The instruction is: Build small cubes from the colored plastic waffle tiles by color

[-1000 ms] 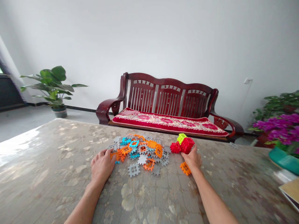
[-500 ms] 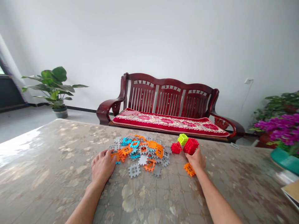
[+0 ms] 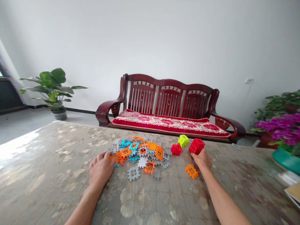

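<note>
My right hand (image 3: pixel 203 159) grips a large red toothed block (image 3: pixel 197 145) at the right of the pile, its far fingers hidden behind the block. A smaller red block (image 3: pixel 176 149) and a yellow-green block (image 3: pixel 183 140) sit to its left. Nearer to me lies an orange toothed tile (image 3: pixel 192 171). My left hand (image 3: pixel 101 165) lies palm down on the table with its fingers stretched out. Its fingertips reach the left edge of a pile of grey, orange and blue interlocking tiles (image 3: pixel 142 162), by an orange tile (image 3: pixel 114 158).
The table (image 3: pixel 150 200) has a patterned, shiny cover. A grey tile (image 3: pixel 235 146) lies far right. Purple flowers in a teal pot (image 3: pixel 284 161) stand at the right edge. Behind the table is a wooden bench (image 3: pixel 168 98) with a red cushion.
My right hand has moved the large red block to the right, away from the smaller red and yellow-green blocks. My left hand stays beside the pile. The view has shifted slightly.
</note>
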Tool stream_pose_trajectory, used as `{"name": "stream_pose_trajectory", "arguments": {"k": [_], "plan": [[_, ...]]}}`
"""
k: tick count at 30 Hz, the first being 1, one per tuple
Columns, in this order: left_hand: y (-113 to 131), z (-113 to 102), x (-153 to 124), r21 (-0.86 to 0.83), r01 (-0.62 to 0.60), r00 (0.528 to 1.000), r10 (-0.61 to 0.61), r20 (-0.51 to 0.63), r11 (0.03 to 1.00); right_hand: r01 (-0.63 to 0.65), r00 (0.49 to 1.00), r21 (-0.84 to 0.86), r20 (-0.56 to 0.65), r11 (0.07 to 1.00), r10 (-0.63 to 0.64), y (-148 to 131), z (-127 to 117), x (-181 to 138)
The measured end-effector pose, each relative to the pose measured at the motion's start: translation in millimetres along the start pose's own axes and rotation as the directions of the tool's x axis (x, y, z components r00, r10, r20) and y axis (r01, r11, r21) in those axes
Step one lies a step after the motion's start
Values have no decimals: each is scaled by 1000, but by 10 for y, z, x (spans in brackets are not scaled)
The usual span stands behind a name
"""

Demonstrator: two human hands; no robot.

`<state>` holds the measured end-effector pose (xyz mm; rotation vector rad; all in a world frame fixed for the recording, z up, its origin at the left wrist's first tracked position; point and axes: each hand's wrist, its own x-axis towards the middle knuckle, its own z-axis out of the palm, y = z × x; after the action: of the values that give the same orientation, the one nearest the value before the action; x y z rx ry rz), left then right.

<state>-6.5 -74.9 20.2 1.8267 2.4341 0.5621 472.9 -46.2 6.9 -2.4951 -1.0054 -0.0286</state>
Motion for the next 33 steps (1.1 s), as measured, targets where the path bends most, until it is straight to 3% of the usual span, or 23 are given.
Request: {"name": "stream_pose_trajectory", "arguments": {"k": [20, 33], "plan": [[-29, 47, 19, 9, 5, 1000, -5, 1, 1000, 3, 1000, 26, 13, 1000, -3, -17, 67, 165], [-15, 24, 17, 9, 7, 1000, -7, 1, 1000, -41, 998, 98, -41, 994, 45, -24, 154, 233]]}}
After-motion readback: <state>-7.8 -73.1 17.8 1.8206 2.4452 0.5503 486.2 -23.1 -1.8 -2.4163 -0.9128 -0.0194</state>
